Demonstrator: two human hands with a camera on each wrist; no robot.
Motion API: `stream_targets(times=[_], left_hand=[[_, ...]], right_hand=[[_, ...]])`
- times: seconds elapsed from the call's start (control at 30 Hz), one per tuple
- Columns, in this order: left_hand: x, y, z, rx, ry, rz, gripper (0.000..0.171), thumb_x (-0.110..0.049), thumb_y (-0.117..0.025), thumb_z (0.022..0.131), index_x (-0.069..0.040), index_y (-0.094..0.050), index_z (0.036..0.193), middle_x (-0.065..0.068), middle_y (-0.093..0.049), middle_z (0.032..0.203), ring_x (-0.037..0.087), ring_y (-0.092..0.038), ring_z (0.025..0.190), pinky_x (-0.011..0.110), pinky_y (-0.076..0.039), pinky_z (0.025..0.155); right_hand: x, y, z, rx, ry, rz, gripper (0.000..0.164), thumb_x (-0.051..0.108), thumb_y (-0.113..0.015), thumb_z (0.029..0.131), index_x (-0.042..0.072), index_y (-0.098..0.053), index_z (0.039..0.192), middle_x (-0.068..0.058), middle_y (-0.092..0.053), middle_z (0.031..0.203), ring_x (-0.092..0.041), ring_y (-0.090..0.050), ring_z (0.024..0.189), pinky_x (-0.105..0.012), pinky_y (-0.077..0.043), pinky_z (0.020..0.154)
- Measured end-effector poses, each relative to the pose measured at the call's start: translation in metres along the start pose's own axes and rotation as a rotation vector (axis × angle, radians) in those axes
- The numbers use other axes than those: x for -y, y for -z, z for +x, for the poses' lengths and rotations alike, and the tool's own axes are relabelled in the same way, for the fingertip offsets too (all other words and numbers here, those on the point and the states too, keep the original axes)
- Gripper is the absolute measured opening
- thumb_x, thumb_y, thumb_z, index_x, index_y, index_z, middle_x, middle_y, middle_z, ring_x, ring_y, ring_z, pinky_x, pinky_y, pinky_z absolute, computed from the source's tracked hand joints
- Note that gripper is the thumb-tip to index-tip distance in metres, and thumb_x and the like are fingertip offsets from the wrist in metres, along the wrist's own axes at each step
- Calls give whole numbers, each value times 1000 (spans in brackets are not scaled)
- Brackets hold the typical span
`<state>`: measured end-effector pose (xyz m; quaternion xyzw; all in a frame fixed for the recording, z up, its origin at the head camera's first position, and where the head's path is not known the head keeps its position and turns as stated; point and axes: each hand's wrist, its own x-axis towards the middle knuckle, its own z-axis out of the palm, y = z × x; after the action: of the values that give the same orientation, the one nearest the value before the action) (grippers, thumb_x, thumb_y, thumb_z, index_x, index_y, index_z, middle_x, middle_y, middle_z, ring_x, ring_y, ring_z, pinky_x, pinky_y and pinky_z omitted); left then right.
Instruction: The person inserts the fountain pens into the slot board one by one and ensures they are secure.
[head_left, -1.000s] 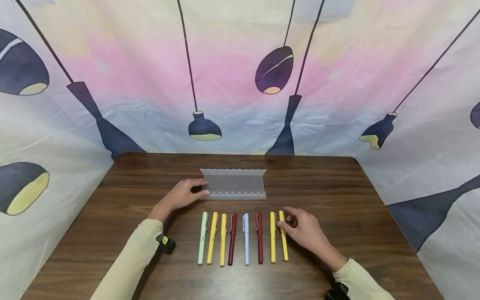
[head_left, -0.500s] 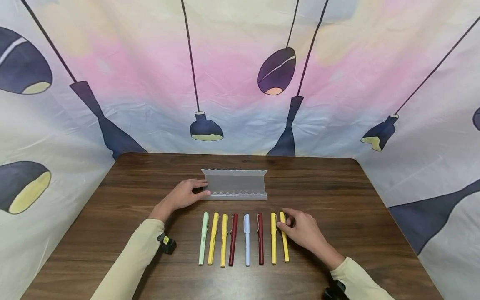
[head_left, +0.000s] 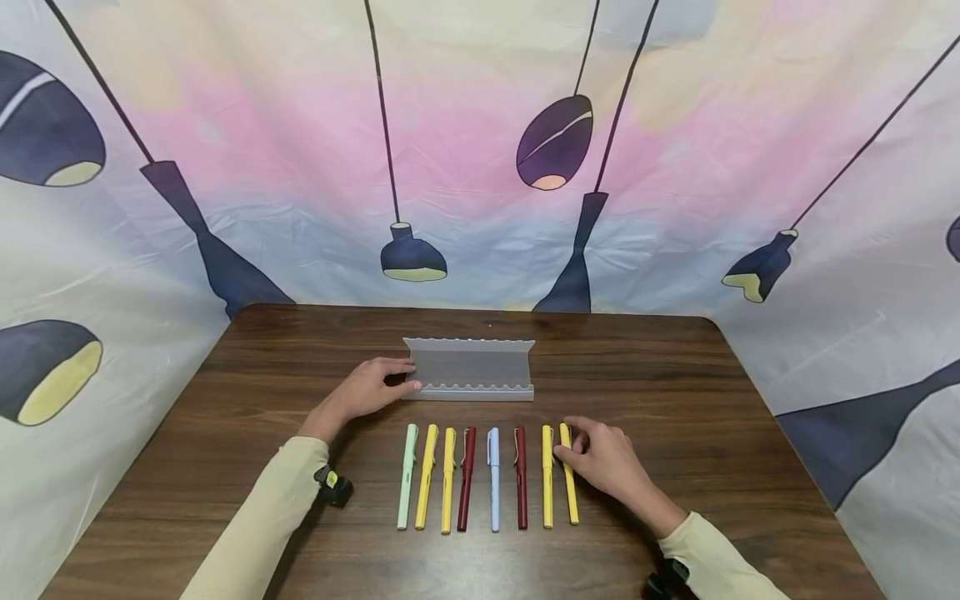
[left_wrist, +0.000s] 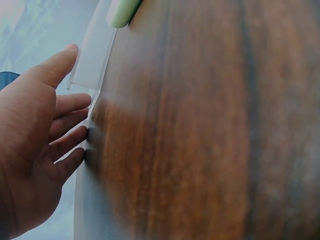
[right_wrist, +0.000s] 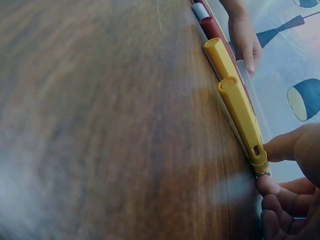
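A clear plastic pen tray [head_left: 472,367] with scalloped edges lies in the table's far middle. My left hand [head_left: 367,389] touches its left end, thumb at the front rail, fingers fairly straight in the left wrist view. Nearer stands a row of capped pens with clips. The rightmost yellow pen [head_left: 572,498] lies slightly slanted, and my right hand [head_left: 603,454] pinches its cap end between thumb and index finger. Left of it are another yellow pen [head_left: 547,492], a dark red pen [head_left: 521,487] and a light blue pen [head_left: 493,492]. The right wrist view shows the pinched pen [right_wrist: 242,120] close up.
Farther left in the row lie a dark red pen [head_left: 466,487], two yellow pens [head_left: 447,492] and a pale green pen [head_left: 406,487]. The brown wooden table [head_left: 637,367] ends at a curtain [head_left: 480,167] printed with lamps.
The view shifts very slightly. Both hands stay in place, the left at the tray and the right at the rightmost yellow pen; the pens and tray keep their places.
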<state>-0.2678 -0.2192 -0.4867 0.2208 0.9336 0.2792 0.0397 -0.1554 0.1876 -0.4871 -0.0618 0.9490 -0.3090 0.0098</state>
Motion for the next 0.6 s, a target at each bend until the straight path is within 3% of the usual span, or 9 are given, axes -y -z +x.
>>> stream_targets(times=[0.6], left_hand=[[-4, 1, -1, 2, 0, -16, 62, -50, -65, 99, -3, -63, 139, 15, -55, 149, 37, -48, 141, 58, -40, 113]], right_hand=[[-1, 2, -1, -29, -6, -3, 41, 15, -80, 85, 2, -71, 123, 9, -56, 63, -6, -50, 54, -24, -39, 51]])
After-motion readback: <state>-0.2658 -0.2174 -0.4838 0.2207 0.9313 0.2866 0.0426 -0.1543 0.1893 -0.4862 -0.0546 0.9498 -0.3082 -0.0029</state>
